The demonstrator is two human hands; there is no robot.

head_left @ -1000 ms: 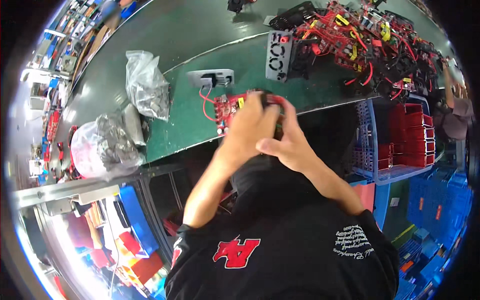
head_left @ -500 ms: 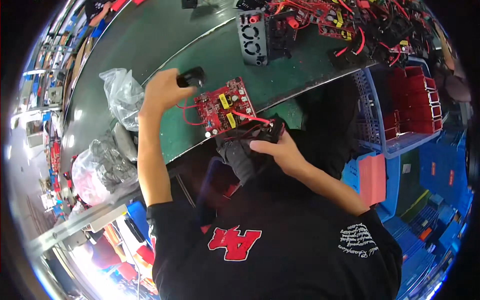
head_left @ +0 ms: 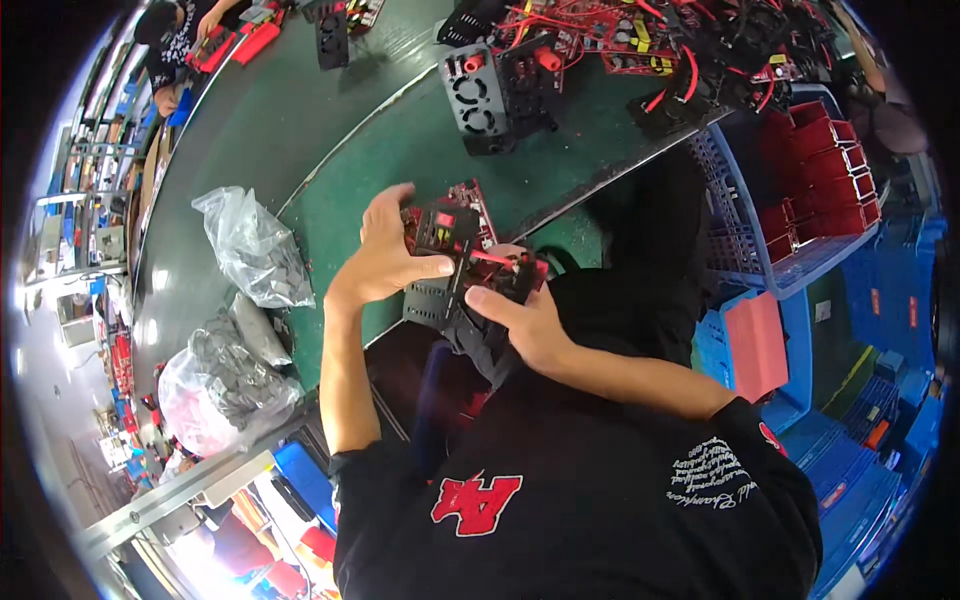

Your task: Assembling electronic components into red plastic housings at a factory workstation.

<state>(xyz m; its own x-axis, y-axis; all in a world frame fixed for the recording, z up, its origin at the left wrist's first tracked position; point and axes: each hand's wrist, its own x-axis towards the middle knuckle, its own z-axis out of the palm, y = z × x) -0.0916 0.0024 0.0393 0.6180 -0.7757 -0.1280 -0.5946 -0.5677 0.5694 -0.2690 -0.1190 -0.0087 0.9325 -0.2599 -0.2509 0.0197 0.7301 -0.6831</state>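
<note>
Near the bench's front edge, my left hand (head_left: 385, 262) is closed on a black plastic panel (head_left: 443, 230) with rectangular cutouts, thumb along its side. My right hand (head_left: 530, 325) grips a black plastic end piece (head_left: 512, 284) with red wires running into it, close against the panel. Part of the red circuit board (head_left: 470, 196) shows behind the panel; the rest is covered by my hands and the black parts. How the panel and end piece meet is hidden.
A grey-black vented housing (head_left: 470, 95) stands farther back on the green bench (head_left: 350, 200). Red boards and wires (head_left: 640, 40) are heaped at the far right. Clear plastic bags (head_left: 255, 250) lie left. A blue crate (head_left: 745, 215) holds red bins at right. Another person (head_left: 180, 45) works far left.
My left hand has brought its black part rightward and down to the end piece in my right hand. The panel now covers much of the circuit board.
</note>
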